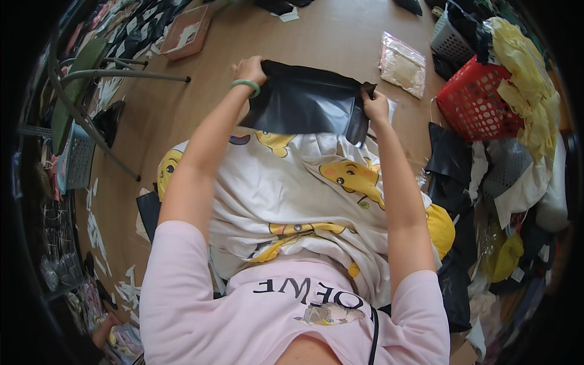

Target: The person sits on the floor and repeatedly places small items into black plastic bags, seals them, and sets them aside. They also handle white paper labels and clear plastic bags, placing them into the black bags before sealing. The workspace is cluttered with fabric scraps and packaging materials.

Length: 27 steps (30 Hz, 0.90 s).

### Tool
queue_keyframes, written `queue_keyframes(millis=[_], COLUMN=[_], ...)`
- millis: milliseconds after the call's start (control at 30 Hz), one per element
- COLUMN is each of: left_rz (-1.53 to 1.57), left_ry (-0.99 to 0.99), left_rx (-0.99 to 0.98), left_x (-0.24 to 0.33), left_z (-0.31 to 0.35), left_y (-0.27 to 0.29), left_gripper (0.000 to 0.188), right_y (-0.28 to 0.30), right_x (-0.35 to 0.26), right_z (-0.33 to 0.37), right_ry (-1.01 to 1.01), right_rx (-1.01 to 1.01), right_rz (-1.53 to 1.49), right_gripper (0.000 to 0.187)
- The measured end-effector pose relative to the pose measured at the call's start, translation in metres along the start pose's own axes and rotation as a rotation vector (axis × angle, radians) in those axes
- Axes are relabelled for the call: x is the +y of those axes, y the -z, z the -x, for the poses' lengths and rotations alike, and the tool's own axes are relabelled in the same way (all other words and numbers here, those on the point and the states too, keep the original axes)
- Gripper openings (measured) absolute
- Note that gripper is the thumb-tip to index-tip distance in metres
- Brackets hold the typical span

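A glossy black plastic mailing bag (310,100) is stretched out between my two hands, above my lap. My left hand (249,71), with a pale green bangle at the wrist, is closed on the bag's upper left corner. At the opposite corner my right hand (376,106) grips the bunched edge of the same bag. Whether anything is inside the bag cannot be seen. Beneath it lies the white cloth with yellow cartoon figures (274,194) that covers my legs.
To the right stand a red perforated basket (471,100) with yellow plastic (526,67) over it, and black bags (450,152). A clear packet (403,66) lies on the wooden floor (340,36). On the left are a metal-legged chair (85,82), a pink tray (185,33) and white paper strips (94,234).
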<state>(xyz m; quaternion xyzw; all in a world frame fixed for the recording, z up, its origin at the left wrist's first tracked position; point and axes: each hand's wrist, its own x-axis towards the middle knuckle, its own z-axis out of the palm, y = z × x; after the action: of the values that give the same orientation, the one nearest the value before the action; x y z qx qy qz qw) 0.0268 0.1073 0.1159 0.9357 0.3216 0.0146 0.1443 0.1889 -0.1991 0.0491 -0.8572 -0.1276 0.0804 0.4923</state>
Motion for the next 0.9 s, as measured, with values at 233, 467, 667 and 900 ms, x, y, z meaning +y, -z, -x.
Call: queue_keyframes(millis=[233,467,667,900], left_rz=[0.212,0.506,0.344,0.35], left_ry=[-0.345,-0.392,-0.374,-0.241], left_rx=[0.544,0.129,0.115,-0.347], left_x=[0.062,0.075,0.066,0.077], left_z=[0.029,0.091,0.08,0.033], left_y=[-0.079,-0.143,-0.147,-0.151], left_gripper=[0.04,0.028,0.073,0.096], right_y=[-0.089,-0.089,-0.054,-0.011], right_x=[0.018,0.049,0.054,0.091], right_z=[0.024,0.019,0.002,-0.081], right_ry=[-0.089,-0.263,-0.412,0.263], right_rx=[0.167,0.041,-0.358,-0.155], right_rz=[0.091,0.207,0.08,0.51], right_gripper=[0.034,0.039,0.037,0.092])
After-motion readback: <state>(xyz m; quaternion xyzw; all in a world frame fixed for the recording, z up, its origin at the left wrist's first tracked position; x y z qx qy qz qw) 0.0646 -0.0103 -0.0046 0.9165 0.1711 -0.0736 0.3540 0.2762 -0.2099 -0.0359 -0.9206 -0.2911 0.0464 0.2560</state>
